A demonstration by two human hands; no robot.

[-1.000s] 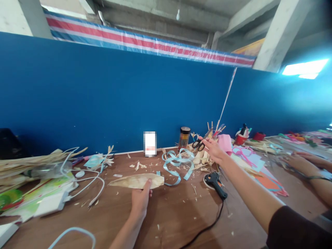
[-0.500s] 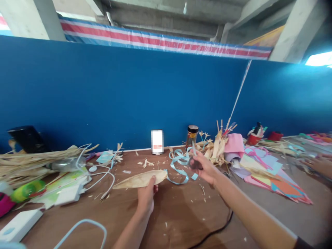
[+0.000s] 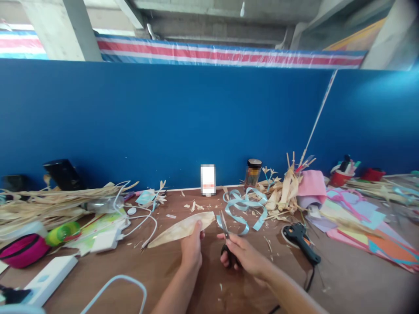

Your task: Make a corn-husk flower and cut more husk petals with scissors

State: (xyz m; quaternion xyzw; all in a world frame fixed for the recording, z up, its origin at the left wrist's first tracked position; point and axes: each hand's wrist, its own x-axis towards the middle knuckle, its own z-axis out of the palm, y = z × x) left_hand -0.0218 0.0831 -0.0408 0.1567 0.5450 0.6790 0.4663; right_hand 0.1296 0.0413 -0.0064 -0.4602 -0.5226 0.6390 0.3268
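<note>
L hand: closed on pale husk, thumb on top, nr the blunt end.
R hand: closed round dark handles of scissors, blades pointing up & away, tips nr husk's blunt end.
Pale husk: in L hand over brown table, long pointed end twd left, blunt end twd scissors.
Blue ribbon: loosely looped on table, just beyond scissors & to the right.
Scraps: scattered on table beyond husk, more nr bottom edge of view.
Glue gun: lying right of R hand, black w/ a bit of orange, dark cord running twd bottom edge.
White screen: upright at foot of blue wall, pixelated, can't read.
Jar: dark lid, upright nr wall, beyond ribbon.
Husk bundle: heaped right of jar, w/ thin sticks poking up.
Pink roll: just right of bundle.
Coloured sheets: overlapping, far right, incl. orange, pink & blue.
White cables: looped on table left of husk.
Power strip: white, lower left, nr pink pouch & green bottle.
Husk strips: piled along wall at left.
</note>
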